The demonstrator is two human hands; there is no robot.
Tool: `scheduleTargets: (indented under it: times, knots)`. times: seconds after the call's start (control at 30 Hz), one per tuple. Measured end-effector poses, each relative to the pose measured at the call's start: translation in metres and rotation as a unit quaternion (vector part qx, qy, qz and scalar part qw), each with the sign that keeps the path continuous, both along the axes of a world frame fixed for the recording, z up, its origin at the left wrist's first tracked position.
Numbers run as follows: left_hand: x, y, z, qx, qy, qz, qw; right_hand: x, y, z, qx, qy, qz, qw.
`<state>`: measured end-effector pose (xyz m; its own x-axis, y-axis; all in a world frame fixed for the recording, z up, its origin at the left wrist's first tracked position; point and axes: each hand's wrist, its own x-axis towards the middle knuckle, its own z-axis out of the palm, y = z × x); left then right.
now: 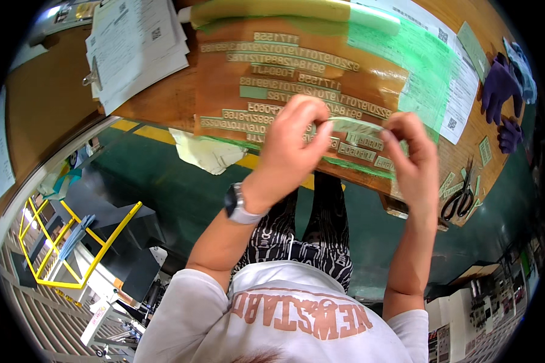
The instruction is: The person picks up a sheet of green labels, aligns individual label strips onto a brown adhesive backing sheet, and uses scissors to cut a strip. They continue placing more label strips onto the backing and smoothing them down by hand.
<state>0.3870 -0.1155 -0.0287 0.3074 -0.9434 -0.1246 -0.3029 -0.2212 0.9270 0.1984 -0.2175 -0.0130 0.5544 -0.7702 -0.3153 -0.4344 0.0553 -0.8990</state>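
Note:
My left hand, with a watch on its wrist, pinches one end of a pale green strip. The strip's other end is between the fingers of my right hand. It hangs stretched between them, just above a translucent sheet spread on the wooden table. Rows of pale strips with raised, mirrored characters lie on that sheet, such as the upper row. Several short strips sit under and in front of my hands, partly hidden by my left hand.
A roll of film lies along the sheet's far edge, and green film covers papers at right. Scissors rest among cut scraps near purple gloves. A paper stack with a clip is at left. A yellow frame stands below.

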Motion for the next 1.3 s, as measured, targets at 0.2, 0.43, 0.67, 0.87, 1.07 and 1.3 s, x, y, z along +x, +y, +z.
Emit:
scheduleTargets:
  times: [0.2, 0.43, 0.67, 0.87, 1.07, 1.3]
  knots:
    - [0.100, 0.069, 0.010, 0.132, 0.154, 0.037, 0.978, 0.089, 0.064, 0.001, 0.132, 0.010, 0.039, 0.990]
    - [0.165, 0.069, -0.002, 0.133, 0.073, 0.064, 0.986, 0.156, 0.067, -0.015, 0.113, -0.009, 0.052, 0.992]
    - [0.060, 0.000, -0.009, 0.000, 0.098, -0.034, 0.995, 0.043, 0.009, -0.025, 0.053, -0.036, -0.085, 0.994]
    - [-0.005, -0.068, -0.044, -0.046, -0.145, -0.025, 0.988, -0.017, -0.045, -0.046, -0.032, 0.131, -0.063, 0.989]
    - [-0.011, -0.072, -0.050, -0.002, -0.263, -0.053, 0.963, -0.011, -0.047, -0.051, -0.028, 0.203, -0.051, 0.977]
    - [-0.016, -0.072, -0.052, 0.022, -0.278, -0.068, 0.958, -0.009, -0.044, -0.064, -0.071, 0.199, -0.045, 0.976]
